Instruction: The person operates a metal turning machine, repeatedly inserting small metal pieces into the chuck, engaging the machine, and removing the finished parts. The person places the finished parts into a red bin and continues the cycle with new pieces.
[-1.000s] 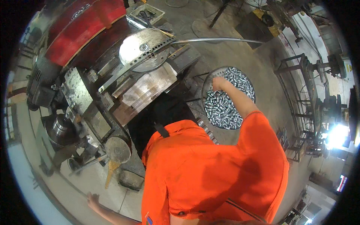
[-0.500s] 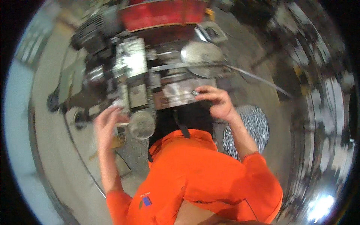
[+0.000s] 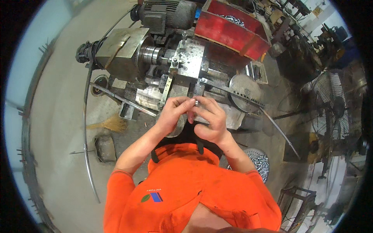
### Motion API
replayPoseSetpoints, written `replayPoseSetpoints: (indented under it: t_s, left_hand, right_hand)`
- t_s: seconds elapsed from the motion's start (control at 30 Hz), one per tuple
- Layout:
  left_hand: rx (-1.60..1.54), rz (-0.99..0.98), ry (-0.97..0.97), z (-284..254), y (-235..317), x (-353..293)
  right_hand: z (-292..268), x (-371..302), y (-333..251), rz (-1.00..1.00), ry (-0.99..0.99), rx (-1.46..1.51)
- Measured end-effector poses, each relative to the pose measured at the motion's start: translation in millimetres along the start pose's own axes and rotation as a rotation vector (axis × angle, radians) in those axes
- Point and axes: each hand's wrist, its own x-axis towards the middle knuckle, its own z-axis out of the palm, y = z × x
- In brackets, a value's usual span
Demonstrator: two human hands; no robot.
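Just in front of my body, above the near edge of a lathe-like machine (image 3: 189, 58), my two hands meet at the fingertips. Between them is a small shiny metal cylinder (image 3: 196, 103). My left hand (image 3: 173, 113) pinches at it from the left with thumb and forefinger. From the other side, my right hand (image 3: 211, 119) grips it with bent fingers. The fingers hide part of the cylinder, so its full shape cannot be made out. The machine's chuck (image 3: 150, 54) lies ahead and to the left of my hands.
A handled bar (image 3: 124, 99) reaches out left of the machine; a perforated lever (image 3: 233, 93) crosses a round metal plate (image 3: 248, 82) on the right. Beyond stand a motor (image 3: 167, 15) and a red bin (image 3: 229, 33). Small metal parts (image 3: 261, 165) fill a basin by my right elbow.
My hands, apart before, have come together at the metal cylinder, which my right hand was holding. My left hand has moved in from the left. The whole view has swung round.
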Motion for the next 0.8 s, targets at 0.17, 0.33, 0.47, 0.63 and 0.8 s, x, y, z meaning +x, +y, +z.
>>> replayPoseSetpoints:
  t_s: [0.17, 0.33, 0.47, 0.63, 0.8]
  left_hand:
    - [0.671, 0.034, 0.049, -16.6, 22.7, 1.8]
    - [0.776, 0.091, 0.027, -50.8, 43.3, 1.2]
    - [0.952, 0.097, 0.154, -106.4, 80.6, -34.1]
    - [1.583, -0.228, 0.684, -194.8, 116.2, -128.3]
    - [1.73, -0.51, 0.834, -248.4, 90.3, -244.4]
  right_hand:
    - [1.1, 12.3, 9.6, -0.033, -0.256, -0.086]
    - [16.0, 51.4, 21.2, -0.13, -0.491, -0.092]
    - [42.1, 103.2, 43.6, -0.163, -0.515, -0.155]
    - [95.5, 164.6, 101.9, -0.028, -0.654, -0.656]
    - [119.7, 166.2, 133.9, 0.143, -0.632, -0.49]
